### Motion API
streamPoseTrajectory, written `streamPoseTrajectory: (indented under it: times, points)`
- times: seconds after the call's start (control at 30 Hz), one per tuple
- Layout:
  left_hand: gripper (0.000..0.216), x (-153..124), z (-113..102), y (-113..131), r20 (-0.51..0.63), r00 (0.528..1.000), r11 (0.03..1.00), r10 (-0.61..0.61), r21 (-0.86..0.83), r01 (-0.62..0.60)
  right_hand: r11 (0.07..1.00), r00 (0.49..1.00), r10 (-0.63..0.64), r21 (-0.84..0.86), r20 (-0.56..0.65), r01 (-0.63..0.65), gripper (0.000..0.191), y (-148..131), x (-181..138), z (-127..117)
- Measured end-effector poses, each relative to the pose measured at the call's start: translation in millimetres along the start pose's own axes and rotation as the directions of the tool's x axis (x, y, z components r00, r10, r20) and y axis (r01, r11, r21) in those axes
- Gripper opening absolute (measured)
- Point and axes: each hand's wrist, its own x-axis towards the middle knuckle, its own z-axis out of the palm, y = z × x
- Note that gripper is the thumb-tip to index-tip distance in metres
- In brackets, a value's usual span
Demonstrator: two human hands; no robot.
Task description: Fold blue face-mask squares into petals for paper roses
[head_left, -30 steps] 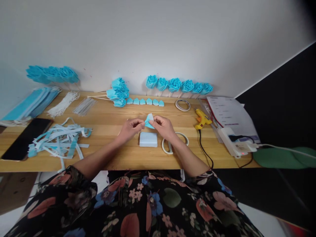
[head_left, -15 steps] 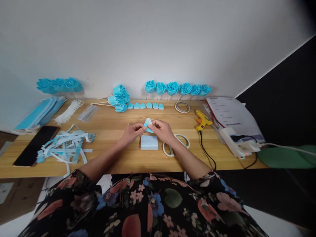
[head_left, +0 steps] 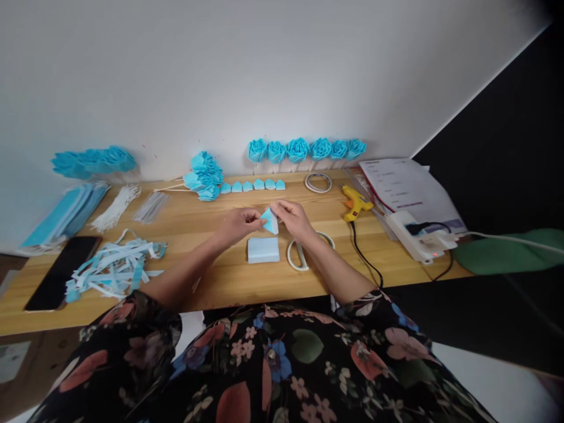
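Between my two hands is a small piece of blue-and-white mask fabric (head_left: 269, 222), folded to a point at the top. My left hand (head_left: 241, 225) pinches its left side with thumb and fingers. The fingers of my right hand (head_left: 292, 218) are closed on its upper right edge. Just below lies a stack of pale blue fabric pieces (head_left: 263, 250) on the table. White-handled scissors (head_left: 298, 256) lie partly hidden under my right wrist. Beyond my hands, several folded blue petals (head_left: 252, 185) stand in a row.
Blue fabric roses (head_left: 298, 150) line the wall; more roses (head_left: 204, 175) lie left of the petals. A yellow glue gun (head_left: 356, 202), tape roll (head_left: 318, 183) and power strip (head_left: 409, 238) are at right. Fabric strips (head_left: 117, 264), a phone (head_left: 64, 273) and masks (head_left: 66, 214) sit at left.
The fabric piece has turned in my fingers and now shows a slanted blue face with a white right edge. My right hand has shifted up to its top. The camera view has tilted slightly.
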Motion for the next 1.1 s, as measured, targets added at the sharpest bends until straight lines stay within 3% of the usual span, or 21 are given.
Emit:
streamPoseTrajectory:
  times: [0.17,0.3,0.5,0.7,0.97,1.1]
  points:
    - [0.038,9.6,-0.3,-4.8,-0.111,0.993,0.992,-0.040,-0.123,0.026,0.998,1.000,-0.008,0.064,0.019,0.007,0.052,0.2,5.6,-9.3]
    - [0.040,7.8,0.0,-13.0,-0.159,0.985,0.981,-0.069,-0.191,0.037,0.998,0.995,0.022,-0.053,0.098,-0.017,0.050,-1.4,3.7,-9.3]
    - [0.040,6.1,2.2,-15.8,-0.152,0.986,0.982,-0.063,-0.188,0.034,0.983,0.991,0.043,-0.183,0.129,-0.019,0.036,3.7,2.6,-6.8]
    - [0.037,6.5,3.3,-19.4,-0.162,0.985,0.984,-0.064,-0.175,0.035,0.979,0.994,0.027,-0.205,0.104,-0.005,0.030,3.8,3.3,-5.9]
    - [0.035,6.0,3.6,-19.3,-0.119,0.990,0.980,-0.074,-0.192,0.050,0.993,0.986,0.030,-0.118,0.161,-0.011,0.039,-2.8,2.8,-9.1]
    - [0.034,5.2,4.1,-20.9,-0.109,0.991,0.988,-0.074,-0.144,0.058,0.985,0.990,0.038,-0.173,0.139,-0.013,0.041,-0.9,2.5,-8.8]
